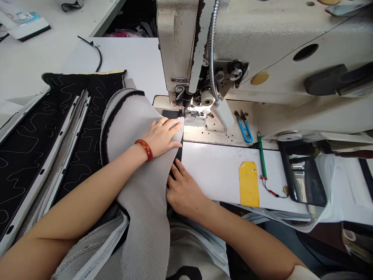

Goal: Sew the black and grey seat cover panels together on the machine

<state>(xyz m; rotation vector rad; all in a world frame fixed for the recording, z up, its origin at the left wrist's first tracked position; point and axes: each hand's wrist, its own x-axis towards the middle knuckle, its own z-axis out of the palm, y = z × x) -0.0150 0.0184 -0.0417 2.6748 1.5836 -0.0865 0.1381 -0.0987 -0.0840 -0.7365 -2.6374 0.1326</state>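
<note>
One gray fabric panel [148,177] on left, far right corner just beside sewing machine [177,46]'s needle end. Left hand [161,136]: flat on panel, palm down, fingers slightly spread. Right hand [185,192]: at panel's right edge, by black strip [180,152]; pinching or not, cannot tell. Blue snips [245,132] farther right.

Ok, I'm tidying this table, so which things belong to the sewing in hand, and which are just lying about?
In use:
grey fabric, under the left hand, with the right hand at its edge
sewing machine, its lamp lit

Apparently just lying about:
blue snips, in neither hand
green pen-like tool
yellow tag
</note>
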